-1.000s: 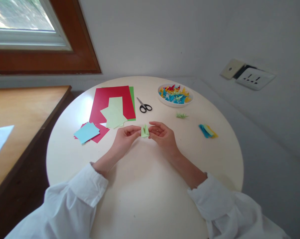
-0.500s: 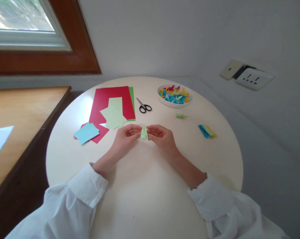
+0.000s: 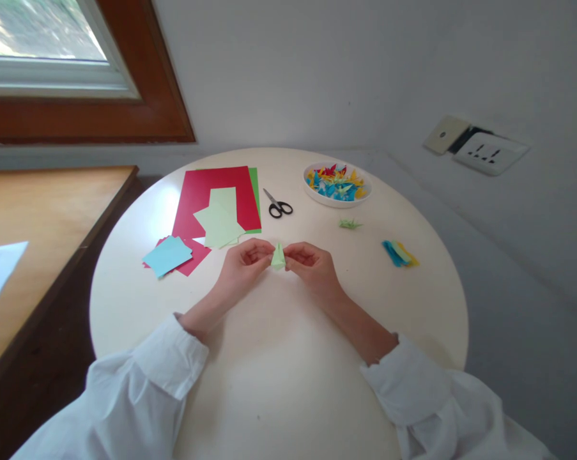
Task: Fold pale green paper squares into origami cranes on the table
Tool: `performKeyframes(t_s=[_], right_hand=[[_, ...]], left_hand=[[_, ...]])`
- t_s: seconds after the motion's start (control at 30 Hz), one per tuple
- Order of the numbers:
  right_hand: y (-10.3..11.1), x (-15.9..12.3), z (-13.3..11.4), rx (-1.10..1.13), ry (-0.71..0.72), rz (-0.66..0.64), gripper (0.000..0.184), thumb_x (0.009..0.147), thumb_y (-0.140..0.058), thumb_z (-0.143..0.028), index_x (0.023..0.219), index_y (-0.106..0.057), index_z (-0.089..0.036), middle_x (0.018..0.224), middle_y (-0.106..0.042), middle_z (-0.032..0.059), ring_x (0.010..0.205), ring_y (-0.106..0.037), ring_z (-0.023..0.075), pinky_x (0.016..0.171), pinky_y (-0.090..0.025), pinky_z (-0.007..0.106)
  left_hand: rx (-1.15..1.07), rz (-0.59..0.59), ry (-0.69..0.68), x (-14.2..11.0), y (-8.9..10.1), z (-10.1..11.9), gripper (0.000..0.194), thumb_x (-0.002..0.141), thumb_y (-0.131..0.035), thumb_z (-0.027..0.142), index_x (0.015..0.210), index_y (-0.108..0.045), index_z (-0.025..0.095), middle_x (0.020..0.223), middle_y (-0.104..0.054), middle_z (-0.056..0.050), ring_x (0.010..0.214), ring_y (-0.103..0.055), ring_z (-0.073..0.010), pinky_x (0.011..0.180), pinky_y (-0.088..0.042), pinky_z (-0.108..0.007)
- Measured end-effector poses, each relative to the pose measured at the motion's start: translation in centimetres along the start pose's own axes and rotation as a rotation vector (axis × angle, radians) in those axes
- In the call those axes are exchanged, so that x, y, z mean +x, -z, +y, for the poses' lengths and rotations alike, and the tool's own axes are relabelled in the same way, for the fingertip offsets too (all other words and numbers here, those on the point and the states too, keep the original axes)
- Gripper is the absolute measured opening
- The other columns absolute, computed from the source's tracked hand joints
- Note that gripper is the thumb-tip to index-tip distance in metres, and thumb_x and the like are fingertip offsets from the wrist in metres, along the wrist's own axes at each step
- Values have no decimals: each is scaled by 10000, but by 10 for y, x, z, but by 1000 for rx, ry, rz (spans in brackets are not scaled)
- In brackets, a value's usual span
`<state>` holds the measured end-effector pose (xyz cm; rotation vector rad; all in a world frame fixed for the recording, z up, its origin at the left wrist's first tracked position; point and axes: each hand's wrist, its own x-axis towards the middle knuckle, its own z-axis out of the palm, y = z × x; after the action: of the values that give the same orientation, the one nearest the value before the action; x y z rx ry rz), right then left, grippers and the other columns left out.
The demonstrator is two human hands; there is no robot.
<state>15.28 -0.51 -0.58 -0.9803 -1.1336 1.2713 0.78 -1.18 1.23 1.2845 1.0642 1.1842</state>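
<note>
A small folded piece of pale green paper (image 3: 278,257) is held up between my two hands over the middle of the table. My left hand (image 3: 246,263) pinches its left edge between thumb and fingers. On the opposite edge, the thumb and fingers of my right hand (image 3: 313,266) are closed. The paper narrows toward the top and has a crease down its middle. Just beyond my left hand lie loose pale green sheets (image 3: 222,214), partly over a large red sheet (image 3: 187,204).
Black-handled scissors (image 3: 278,204) lie behind my hands. A white dish (image 3: 338,202) holds many coloured folded paper cranes. Small green folded paper (image 3: 349,224) and a blue-and-yellow paper pile (image 3: 400,253) sit to the right. Light blue squares (image 3: 167,255) lie left on the round table (image 3: 288,383).
Almost nothing differs. Both hands keep their pinch on the green paper, whose tilt has shifted very slightly, and the whole view has drifted a few pixels.
</note>
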Motion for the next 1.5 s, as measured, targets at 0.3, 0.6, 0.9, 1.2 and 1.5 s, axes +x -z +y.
performKeyframes(t_s=[0.3, 0.6, 0.9, 1.2, 1.5], right_hand=[[0, -1, -2, 7, -9, -10, 113, 552, -711, -172, 654, -663, -182, 622, -671, -24, 573, -599, 105, 598, -502, 254], [1, -1, -4, -63, 11, 7, 95, 621, -679, -257, 670, -667, -176, 631, -665, -9, 561, -588, 108, 588, -504, 264], [0, -1, 0, -100, 14, 35, 151, 572, -714, -283, 645, -633, -178, 608, -653, -13, 556, -579, 112, 596, -496, 271], [-1, -2, 1, -128, 34, 40, 139, 602, -684, -295, 645, -625, -177, 623, -652, 6, 589, -596, 135, 613, -502, 285], [-2, -2, -1, -136, 50, 31, 125, 605, -679, -284, 647, -628, -178, 618, -651, 4, 577, -592, 129, 593, -501, 275]], left_hand=[[31, 14, 8, 1, 1, 0, 149, 692, -657, 301, 713, -634, 155, 691, -629, -2, 634, -570, -117, 600, -425, -237], [53, 34, -1, 2, 0, 0, 178, 661, -686, 309, 702, -616, 151, 647, -607, 5, 581, -543, -102, 555, -411, -227], [66, 25, -35, 3, 1, -1, 157, 663, -690, 295, 689, -622, 156, 637, -614, 6, 583, -545, -104, 556, -418, -228], [91, 64, -30, 3, 0, -1, 156, 651, -682, 290, 678, -621, 150, 608, -596, 9, 563, -528, -103, 547, -400, -230], [31, 53, -2, 3, 1, -1, 154, 624, -697, 242, 703, -599, 153, 589, -588, 23, 554, -531, -91, 543, -395, -216]])
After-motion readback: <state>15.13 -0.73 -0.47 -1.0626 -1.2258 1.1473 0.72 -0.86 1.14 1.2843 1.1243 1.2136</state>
